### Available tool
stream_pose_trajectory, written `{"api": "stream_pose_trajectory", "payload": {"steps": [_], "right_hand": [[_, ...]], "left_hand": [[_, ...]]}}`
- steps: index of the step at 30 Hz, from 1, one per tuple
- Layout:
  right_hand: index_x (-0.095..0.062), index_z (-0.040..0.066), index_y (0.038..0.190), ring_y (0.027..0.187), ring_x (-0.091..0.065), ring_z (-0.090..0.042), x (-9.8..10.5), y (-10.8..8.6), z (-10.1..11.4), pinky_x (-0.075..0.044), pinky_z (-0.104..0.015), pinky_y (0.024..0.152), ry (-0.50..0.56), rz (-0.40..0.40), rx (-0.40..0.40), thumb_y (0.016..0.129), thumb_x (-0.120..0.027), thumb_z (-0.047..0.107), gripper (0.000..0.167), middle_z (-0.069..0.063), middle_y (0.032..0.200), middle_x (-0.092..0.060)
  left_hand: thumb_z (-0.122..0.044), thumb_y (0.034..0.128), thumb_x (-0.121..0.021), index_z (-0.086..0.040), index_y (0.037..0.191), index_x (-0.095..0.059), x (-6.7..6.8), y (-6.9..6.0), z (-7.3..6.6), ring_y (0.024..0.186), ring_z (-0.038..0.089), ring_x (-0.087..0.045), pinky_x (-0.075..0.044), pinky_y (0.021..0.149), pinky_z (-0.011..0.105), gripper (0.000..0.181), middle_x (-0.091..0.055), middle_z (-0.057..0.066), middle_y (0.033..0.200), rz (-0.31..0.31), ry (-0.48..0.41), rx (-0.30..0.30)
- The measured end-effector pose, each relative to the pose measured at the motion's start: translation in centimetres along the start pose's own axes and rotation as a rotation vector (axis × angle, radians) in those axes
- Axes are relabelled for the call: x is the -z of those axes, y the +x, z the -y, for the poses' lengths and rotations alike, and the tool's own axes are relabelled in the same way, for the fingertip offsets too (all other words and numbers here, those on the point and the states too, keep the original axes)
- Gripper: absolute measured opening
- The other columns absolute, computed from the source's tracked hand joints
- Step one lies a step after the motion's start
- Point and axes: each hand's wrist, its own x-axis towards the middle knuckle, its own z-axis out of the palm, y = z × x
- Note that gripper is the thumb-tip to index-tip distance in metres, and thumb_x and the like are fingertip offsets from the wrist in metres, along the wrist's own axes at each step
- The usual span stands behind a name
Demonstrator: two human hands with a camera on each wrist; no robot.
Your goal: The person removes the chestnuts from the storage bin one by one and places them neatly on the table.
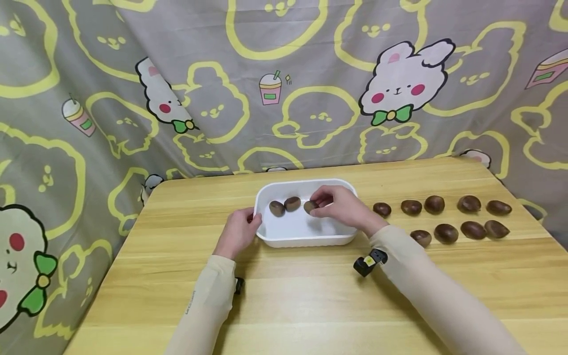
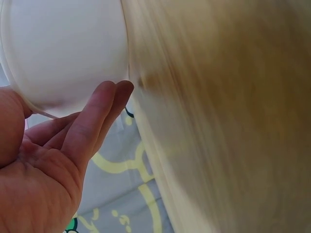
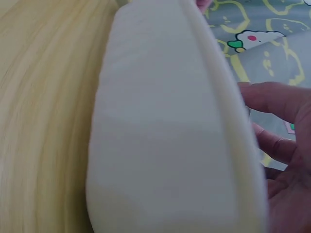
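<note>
A white plastic tray (image 1: 306,242) stands on the table, with two brown chestnuts (image 1: 277,208) lying toward its left side. My left hand (image 1: 238,232) grips the tray's left end; in the left wrist view its thumb is at the rim and the fingers lie along the outside of the white wall (image 2: 65,43). Over the inside of the tray, my right hand (image 1: 340,204) pinches another chestnut (image 1: 308,207) between thumb and fingers. In the right wrist view the tray's wall (image 3: 160,121) hides that chestnut almost wholly, and part of the right hand (image 3: 289,150) shows beyond the rim.
Right of the tray, several loose chestnuts (image 1: 445,233) lie in two rough rows on the wooden table (image 1: 284,296). A grey curtain (image 1: 310,64) with cartoon figures hangs behind and to the left. Each wrist wears a small black camera mount (image 1: 370,262).
</note>
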Motion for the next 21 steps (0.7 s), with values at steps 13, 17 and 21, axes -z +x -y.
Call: {"api": "stream_pose_trajectory", "payload": {"steps": [13, 17, 21], "right_hand": [[-0.066, 0.002, 0.113, 0.097, -0.059, -0.023, 3.4, -3.5, -1.4, -0.047, -0.037, 0.085, 0.001, -0.052, -0.044, 0.085, -0.078, 0.02, 0.035, -0.009, 0.103, -0.065], [-0.065, 0.003, 0.114, 0.098, -0.058, -0.023, 4.4, -4.5, -1.6, -0.048, -0.033, 0.083, -0.003, -0.065, -0.06, 0.086, -0.078, 0.02, 0.036, -0.01, 0.104, -0.065], [-0.064, 0.003, 0.117, 0.099, -0.059, -0.023, 5.4, -5.6, -1.7, -0.048, -0.031, 0.083, -0.005, -0.076, -0.083, 0.087, -0.077, 0.024, 0.038, -0.01, 0.107, -0.064]], "left_hand": [[-0.016, 0.0989, -0.052, -0.001, 0.12, -0.069, -0.1, 0.0, 0.1, 0.081, 0.02, -0.06, -0.051, 0.072, 0.034, 0.031, -0.07, 0.009, 0.096, 0.002, 0.003, -0.013], [-0.016, 0.0988, -0.053, -0.001, 0.124, -0.066, -0.1, 0.0, -0.1, 0.084, 0.021, -0.061, -0.052, 0.074, 0.034, 0.033, -0.07, 0.011, 0.1, 0.003, 0.003, -0.004], [-0.016, 0.0986, -0.054, -0.001, 0.127, -0.064, -0.1, 0.0, -0.3, 0.087, 0.022, -0.063, -0.054, 0.077, 0.036, 0.034, -0.069, 0.013, 0.104, -0.005, 0.009, 0.001]]}}
